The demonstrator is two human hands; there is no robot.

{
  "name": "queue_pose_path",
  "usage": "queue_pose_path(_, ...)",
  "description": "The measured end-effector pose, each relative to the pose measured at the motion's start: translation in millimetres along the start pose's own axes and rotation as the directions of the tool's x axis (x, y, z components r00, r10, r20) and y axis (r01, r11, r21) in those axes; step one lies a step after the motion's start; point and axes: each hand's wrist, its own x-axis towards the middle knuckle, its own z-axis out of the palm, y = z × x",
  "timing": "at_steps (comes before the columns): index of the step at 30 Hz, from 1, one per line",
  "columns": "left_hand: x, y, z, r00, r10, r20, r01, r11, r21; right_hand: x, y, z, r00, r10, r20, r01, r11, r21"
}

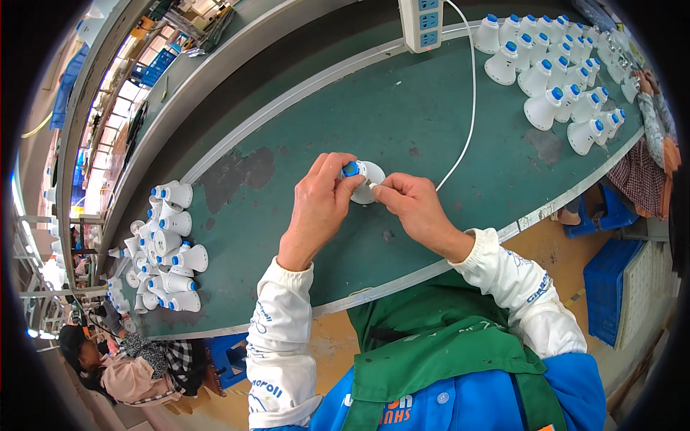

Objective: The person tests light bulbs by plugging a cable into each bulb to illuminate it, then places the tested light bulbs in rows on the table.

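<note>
Over the middle of the green worktable, my left hand (320,197) grips a white cone-shaped housing (374,173) by its neck. A blue cap (351,169) tops that neck, between my thumb and fingers. The housing's wide white end points right. My right hand (417,208) is closed in a pinch at the housing's near side. Its thumb and forefinger meet at a small pale piece (371,184), too small to name. Whether that piece is part of the housing I cannot tell.
Similar blue-capped housings lie heaped (169,244) on the left, and several stand in rows (543,108) at the far right. A power strip (421,25) with a white cable (472,93) sits at the far edge. Other people are at the left (136,366) and right (654,129).
</note>
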Motion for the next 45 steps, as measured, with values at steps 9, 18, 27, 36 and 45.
queue_pose_path(9, 0.1, -5.5, 0.4, 0.997, 0.075, -0.023, -0.074, 0.997, 0.015, -6.3, -0.1, 8.8, 0.998, 0.012, -0.067, -0.002, 0.989, 0.148)
queue_pose_path(18, 1.1, -5.2, 0.2, 0.994, 0.102, -0.032, -0.102, 0.995, 0.012, 1.0, -7.6, 0.1, 0.998, 0.041, 0.048, -0.042, 0.999, 0.02)
queue_pose_path(27, 0.0, -6.3, 2.8, 0.994, 0.1, -0.039, -0.1, 0.995, 0.023, 27.1, -32.1, -17.0, 0.94, 0.232, 0.25, -0.248, 0.968, 0.034)
queue_pose_path(36, -5.7, 6.1, 7.3, 0.998, -0.024, -0.05, 0.026, 0.999, 0.043, 29.6, -31.0, -21.8, 0.957, 0.201, 0.208, -0.138, 0.949, -0.283)
queue_pose_path(45, -9.5, 10.0, 10.0, 0.999, -0.047, 0.016, 0.047, 0.998, 0.033, 11.0, -28.2, -41.9, 0.984, -0.144, 0.105, 0.176, 0.872, -0.456)
